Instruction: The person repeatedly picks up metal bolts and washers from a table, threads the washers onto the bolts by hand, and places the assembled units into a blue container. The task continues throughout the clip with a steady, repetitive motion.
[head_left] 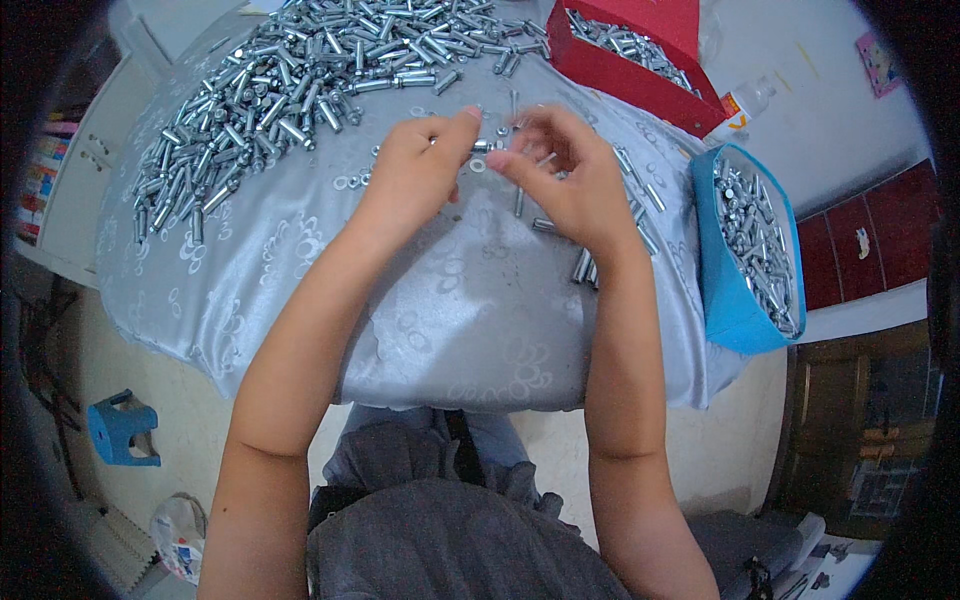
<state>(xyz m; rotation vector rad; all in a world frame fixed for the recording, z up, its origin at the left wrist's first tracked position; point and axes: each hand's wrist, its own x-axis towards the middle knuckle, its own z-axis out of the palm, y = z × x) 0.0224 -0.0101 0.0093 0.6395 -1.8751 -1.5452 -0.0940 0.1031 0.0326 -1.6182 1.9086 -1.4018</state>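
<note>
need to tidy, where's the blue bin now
In the head view, the blue bin is by the right edge of the tablecloth, right of the right hand and below the red box.

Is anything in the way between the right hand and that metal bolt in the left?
Nothing visible is: the metal bolt sticks out of the left hand toward the right hand, whose blur hides whether it touches.

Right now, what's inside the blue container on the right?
The blue container holds a jumbled heap of silver metal fasteners. Only the top layer shows; it covers the container's bottom and whatever lies deeper, so I can't tell what's there.
</note>
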